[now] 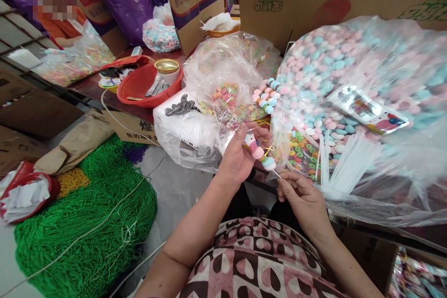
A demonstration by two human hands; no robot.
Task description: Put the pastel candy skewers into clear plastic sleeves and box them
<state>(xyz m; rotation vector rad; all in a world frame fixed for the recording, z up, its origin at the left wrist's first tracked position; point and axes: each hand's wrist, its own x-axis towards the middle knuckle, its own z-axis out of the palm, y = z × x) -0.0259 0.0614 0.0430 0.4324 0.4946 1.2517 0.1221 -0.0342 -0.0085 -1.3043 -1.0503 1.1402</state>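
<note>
I have a dark red table [139, 112] running across my view, carrying a red basket [126, 93], a clear bag of white material [174, 135] beside it and — over on the right — a big clear bag of pink and blue sweets [321, 51]. On the pale floor [6, 253] I make out a broad heap of green strands [87, 228], yellow strands [72, 181] touching it.

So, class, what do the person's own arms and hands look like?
The left hand and right hand are ungloved; the left forearm and right forearm are bare, with no sleeve in view. The garment between them has pink, cream and dark brown checks with hearts.
</note>
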